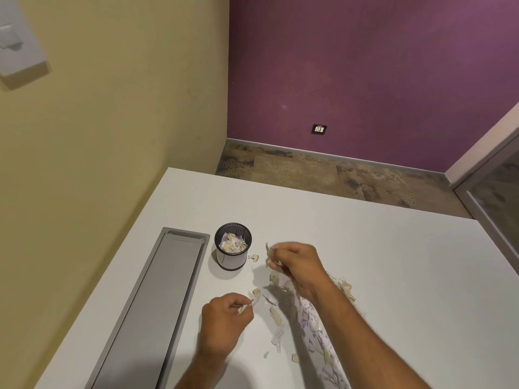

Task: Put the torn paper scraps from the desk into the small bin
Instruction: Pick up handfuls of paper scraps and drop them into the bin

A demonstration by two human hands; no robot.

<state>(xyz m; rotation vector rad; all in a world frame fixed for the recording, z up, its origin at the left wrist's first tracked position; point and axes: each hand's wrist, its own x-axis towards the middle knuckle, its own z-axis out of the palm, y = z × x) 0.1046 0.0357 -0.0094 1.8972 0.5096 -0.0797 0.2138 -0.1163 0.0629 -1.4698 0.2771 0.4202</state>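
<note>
A small round bin (232, 258) with a dark mesh rim stands on the white desk (365, 248), with torn paper inside it. A pile of torn paper scraps (311, 318) lies on the desk to the right of the bin, partly under my right forearm. My right hand (297, 266) is just right of the bin, above the desk, pinching several scraps. My left hand (224, 321) is nearer to me, closed on a few scraps. One stray scrap (254, 258) lies beside the bin's base.
A long grey cable tray lid (157, 304) is set into the desk left of the bin. A yellow wall runs along the desk's left side. Beyond the desk's far edge are a patterned floor (323, 169) and a purple wall.
</note>
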